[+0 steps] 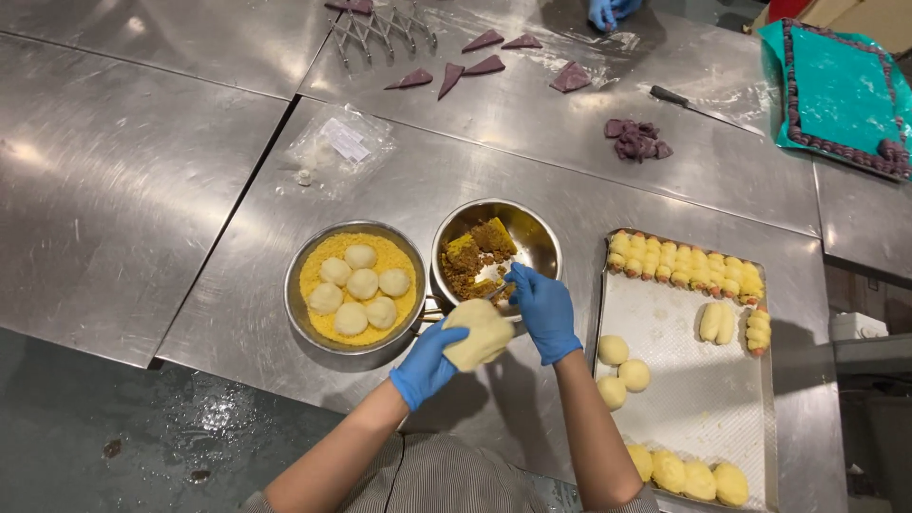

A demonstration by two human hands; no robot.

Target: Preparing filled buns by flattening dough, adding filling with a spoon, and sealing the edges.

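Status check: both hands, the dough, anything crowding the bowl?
Left hand cupping a flattened pale dough piece. Right hand at the steel bowl of brown filling, utensil unclear. Round pan of dough balls touching the bowl's left side.

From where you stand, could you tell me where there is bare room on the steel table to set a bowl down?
The steel table is bare left of the pan of dough balls. The tray has a bare middle between its row of shaped pieces and three dough balls. It is crowded by the filling bowl, where the left hand holds dough and the right hand reaches in.
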